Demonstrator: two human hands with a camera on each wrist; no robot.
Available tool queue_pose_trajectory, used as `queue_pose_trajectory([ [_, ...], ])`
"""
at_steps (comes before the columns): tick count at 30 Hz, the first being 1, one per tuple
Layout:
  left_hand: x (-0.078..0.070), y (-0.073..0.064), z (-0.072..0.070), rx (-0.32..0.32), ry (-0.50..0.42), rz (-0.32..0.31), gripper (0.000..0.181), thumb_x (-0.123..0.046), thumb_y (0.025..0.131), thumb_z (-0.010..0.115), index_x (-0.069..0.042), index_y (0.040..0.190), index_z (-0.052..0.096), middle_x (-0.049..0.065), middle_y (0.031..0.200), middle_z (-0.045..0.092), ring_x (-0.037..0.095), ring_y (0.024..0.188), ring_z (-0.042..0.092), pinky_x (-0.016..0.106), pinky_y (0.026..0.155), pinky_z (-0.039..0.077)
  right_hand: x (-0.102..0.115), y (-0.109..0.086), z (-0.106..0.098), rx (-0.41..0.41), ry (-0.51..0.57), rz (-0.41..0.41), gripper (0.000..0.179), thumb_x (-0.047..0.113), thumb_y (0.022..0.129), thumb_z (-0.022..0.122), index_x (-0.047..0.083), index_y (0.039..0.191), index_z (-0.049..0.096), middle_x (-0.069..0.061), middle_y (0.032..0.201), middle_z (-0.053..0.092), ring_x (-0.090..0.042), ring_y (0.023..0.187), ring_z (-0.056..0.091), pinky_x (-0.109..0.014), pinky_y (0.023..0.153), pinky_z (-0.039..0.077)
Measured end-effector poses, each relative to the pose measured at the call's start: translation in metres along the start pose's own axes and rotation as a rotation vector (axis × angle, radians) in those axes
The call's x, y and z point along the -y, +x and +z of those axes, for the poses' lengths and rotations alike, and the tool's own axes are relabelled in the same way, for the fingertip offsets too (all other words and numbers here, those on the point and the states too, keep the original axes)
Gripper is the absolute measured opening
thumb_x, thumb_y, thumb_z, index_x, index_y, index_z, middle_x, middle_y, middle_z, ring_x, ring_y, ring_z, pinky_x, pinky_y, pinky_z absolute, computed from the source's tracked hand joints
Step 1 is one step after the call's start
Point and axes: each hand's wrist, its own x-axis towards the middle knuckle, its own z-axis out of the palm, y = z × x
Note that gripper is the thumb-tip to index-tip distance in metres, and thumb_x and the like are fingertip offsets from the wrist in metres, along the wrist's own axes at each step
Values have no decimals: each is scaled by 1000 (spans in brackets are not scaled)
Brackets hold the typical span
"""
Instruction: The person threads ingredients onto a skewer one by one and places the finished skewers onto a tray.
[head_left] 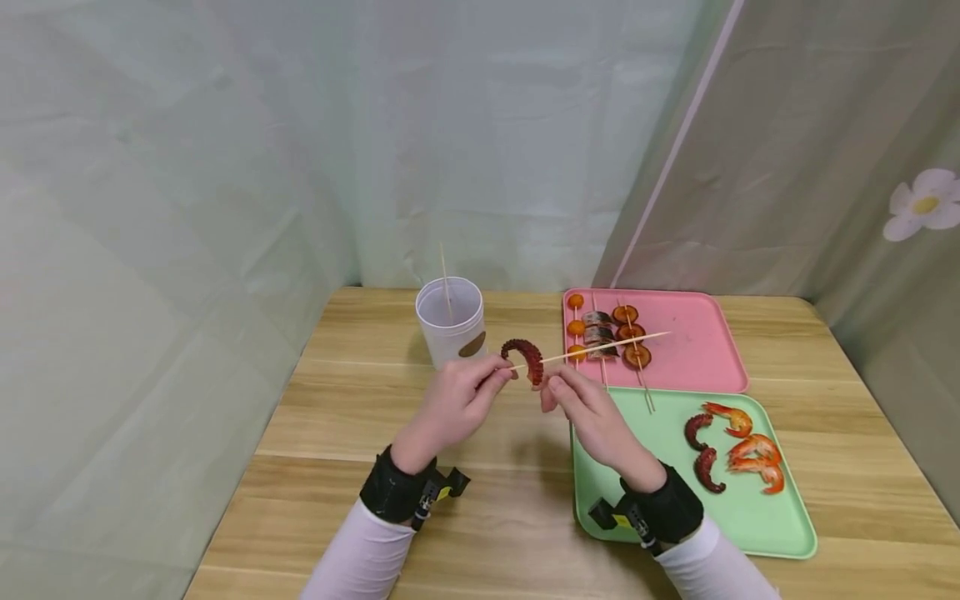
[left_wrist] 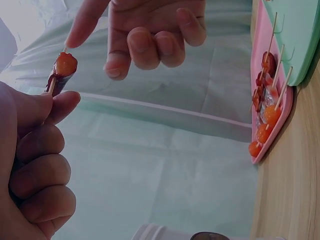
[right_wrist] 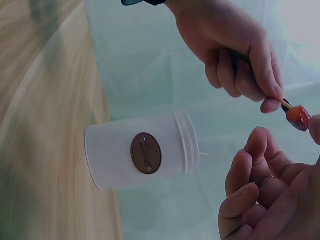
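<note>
A dark red octopus tentacle piece (head_left: pixel 525 347) sits curved on a thin wooden skewer (head_left: pixel 637 338), held above the table. My left hand (head_left: pixel 453 402) pinches the skewer near one end between thumb and forefinger, close beside the tentacle. The skewer's long pointed part reaches away to the right. My right hand (head_left: pixel 592 417) is at the tentacle's other side; one fingertip (left_wrist: pixel 80 31) touches near it, while the remaining fingers are loosely bent and apart. In the left wrist view the tentacle's orange cut end (left_wrist: pixel 66 65) faces the camera.
A white cup (head_left: pixel 450 340) with a skewer in it stands at the back. Behind on the right, a pink tray (head_left: pixel 697 342) holds several loaded skewers. The green tray (head_left: pixel 637 500) in front of it carries loose shrimp (head_left: pixel 756 450) and two tentacle pieces (head_left: pixel 707 471).
</note>
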Motion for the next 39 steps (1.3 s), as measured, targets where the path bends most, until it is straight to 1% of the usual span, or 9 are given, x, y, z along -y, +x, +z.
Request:
queue_pose_trajectory([
  [2,0,1,-1,-7,-1,-2,7,-3,103,67,-3,99,73,-2,75,58,9,64,51,27,60,46,0,-1,-4,-3,-4,8,31,20,118,39,9,116,68,1,89,65,-19,82,60,-33,73,47],
  [9,-1,4,-5,-22,0,-1,7,-1,103,67,-2,101,74,0,76,63,10,64,53,29,61,49,-3,-3,-22,-21,-25,31,33,19,119,37,8,116,68,1,89,66,-16,82,61,-33,68,48],
  [16,1,4,-5,-20,4,14,8,-1,103,67,-2,102,75,2,79,67,10,65,55,29,62,51,-4,-4,-38,-57,-33,46,36,20,119,37,5,119,69,-2,91,67,-20,85,62,-36,68,49],
  [21,0,2,-6,-18,1,4,8,-1,103,68,-2,101,75,1,79,69,9,64,53,29,61,49,-5,-9,-52,-45,-44,102,38,23,119,36,4,120,69,-5,92,67,-21,85,61,-34,70,49],
  [24,0,1,-7,-18,-4,-2,7,-1,103,68,-1,101,75,1,78,67,10,63,52,29,61,49,-7,-14,-64,-36,-78,146,38,25,119,37,3,122,68,-5,93,68,-20,86,61,-34,71,50],
  [29,1,0,-8,-32,-2,-10,7,1,102,68,-1,102,74,1,78,64,11,65,54,30,62,50,-15,-27,-89,-32,-179,197,39,29,119,38,6,126,68,-3,95,69,-18,90,62,-33,73,52],
  [35,2,0,-9,-43,24,-7,7,1,101,69,-3,102,74,-1,76,62,10,65,53,30,61,49,-26,-45,-121,0,-338,251,41,34,119,39,7,130,68,-4,98,70,-19,90,63,-32,77,50],
  [37,3,-1,-10,-43,32,-8,6,0,101,69,-3,101,74,-2,76,61,10,64,53,30,60,48,-28,-51,-130,1,-368,271,41,35,118,41,8,132,68,-5,100,72,-20,91,64,-33,77,52],
  [39,3,-1,-10,-42,37,-9,6,0,101,69,-3,101,74,-2,75,61,10,64,53,30,60,48,-30,-56,-138,8,-382,286,42,36,118,42,7,135,67,-7,101,72,-23,92,66,-35,76,54],
])
